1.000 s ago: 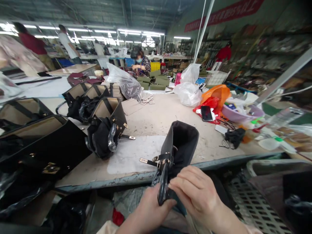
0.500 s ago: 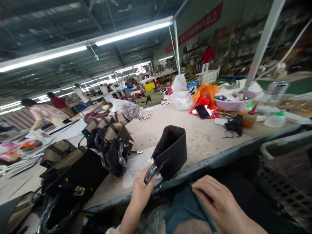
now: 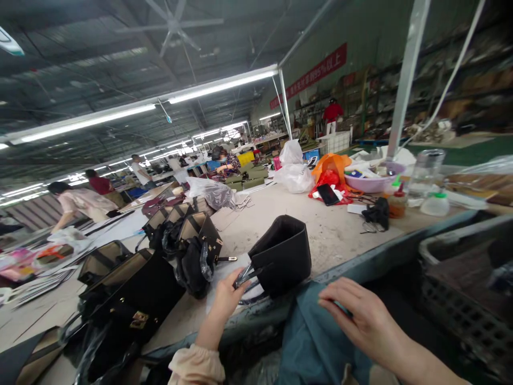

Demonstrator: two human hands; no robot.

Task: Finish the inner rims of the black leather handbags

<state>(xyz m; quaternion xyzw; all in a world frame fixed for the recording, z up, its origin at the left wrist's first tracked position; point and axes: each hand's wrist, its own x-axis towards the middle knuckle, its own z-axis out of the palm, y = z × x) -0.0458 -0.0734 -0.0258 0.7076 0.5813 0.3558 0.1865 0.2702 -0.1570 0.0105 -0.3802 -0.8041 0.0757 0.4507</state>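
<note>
A black handbag (image 3: 286, 262) with an open top stands at the table's front edge, its dark inside showing. My left hand (image 3: 227, 294) is closed around the bag's plastic-wrapped handle (image 3: 242, 277) at the bag's left side. To the right, my right hand (image 3: 360, 315) hovers over the teal cloth (image 3: 310, 331) on my lap. Its thumb and fingertips come together in a pinch; anything between them is too small or hidden to make out. White sheet material (image 3: 253, 290) lies under the handle.
Several black handbags with tan linings (image 3: 132, 299) stand on the left. At the back right are a lilac basin (image 3: 371, 184), a phone (image 3: 327, 194), an orange plastic bag (image 3: 331, 163) and small bottles (image 3: 435, 204). A grey plastic crate (image 3: 449, 289) is at right. People work farther off.
My view has shifted slightly, with the scene sitting a little lower. The handle has swung left and down with my left hand. My right hand keeps its pinched shape over the cloth.
</note>
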